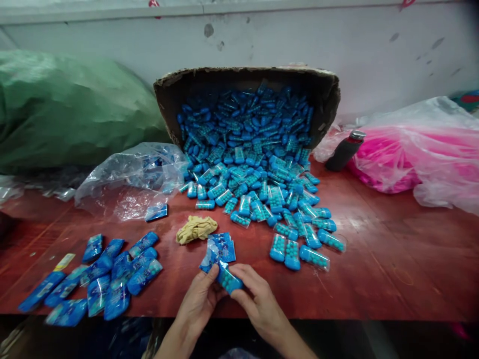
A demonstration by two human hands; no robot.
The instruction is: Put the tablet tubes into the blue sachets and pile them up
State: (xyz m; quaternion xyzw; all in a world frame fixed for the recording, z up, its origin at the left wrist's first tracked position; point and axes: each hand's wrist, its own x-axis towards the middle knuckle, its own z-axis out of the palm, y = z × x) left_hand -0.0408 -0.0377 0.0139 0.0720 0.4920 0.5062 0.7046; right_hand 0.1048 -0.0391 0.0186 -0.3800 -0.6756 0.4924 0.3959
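Just over the table's front edge, my left hand (200,298) pinches a blue printed sleeve (210,258) between thumb and fingers. My right hand (258,298) grips a small clear-and-blue case of turquoise beads (229,280), whose upper end meets the sleeve; whether it is inside cannot be made out. Beyond my fingers lie several flat blue sleeves (228,248). To the left is a loose group of cases in printed sleeves (118,296). Unsleeved bead cases (292,254) lie to the right, at the edge of a large heap (243,164).
The heap spills from a tipped cardboard box (333,99) against the wall. A crumpled yellow glove (196,229) and a clear plastic bag (130,184) lie left of centre. A big green sack (75,109) stands far left; a dark bottle (344,151) and pink-filled bag (396,154) are right.
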